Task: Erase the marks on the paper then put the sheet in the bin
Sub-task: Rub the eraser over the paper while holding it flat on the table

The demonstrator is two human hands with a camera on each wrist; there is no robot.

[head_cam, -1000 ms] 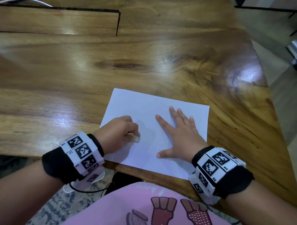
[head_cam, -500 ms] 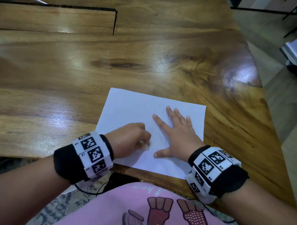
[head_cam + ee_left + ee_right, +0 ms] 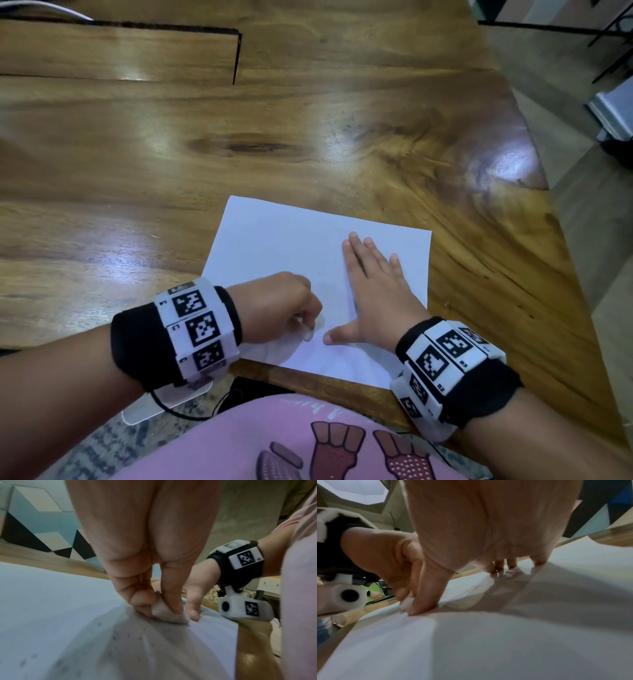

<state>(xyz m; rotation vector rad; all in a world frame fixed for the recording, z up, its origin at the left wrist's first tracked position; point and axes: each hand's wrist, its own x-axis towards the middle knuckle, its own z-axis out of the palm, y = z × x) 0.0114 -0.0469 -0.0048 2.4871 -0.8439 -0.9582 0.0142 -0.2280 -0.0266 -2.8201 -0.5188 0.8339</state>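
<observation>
**Eraser down on the sheet, other hand pinning it flat**

Broad wooden tabletop (image 3: 308,113), glossy, with a dark knot near the middle and a raised wooden slab (image 3: 116,51) at the far left. Near the front edge, skewed slightly, a white sheet of paper (image 3: 281,240), its near side overhanging the edge a little. No bin to be made out in any view.

Flat on the right half of the sheet, the right hand (image 3: 373,291): grip open, fingers straight and close together, thumb splayed out toward the left, palm and fingertips pressing the paper down.

On the near-left part of the sheet, the left hand (image 3: 277,308): grip closed around a small white eraser (image 3: 164,611), pinched between thumb and curled fingers, its bottom face touching the paper just beside the right thumb.

Smallest of all, in the left wrist view: grey specks and crumbs (image 3: 120,635) scattered on the paper in front of the eraser. Pencil marks themselves too faint to tell.
</observation>
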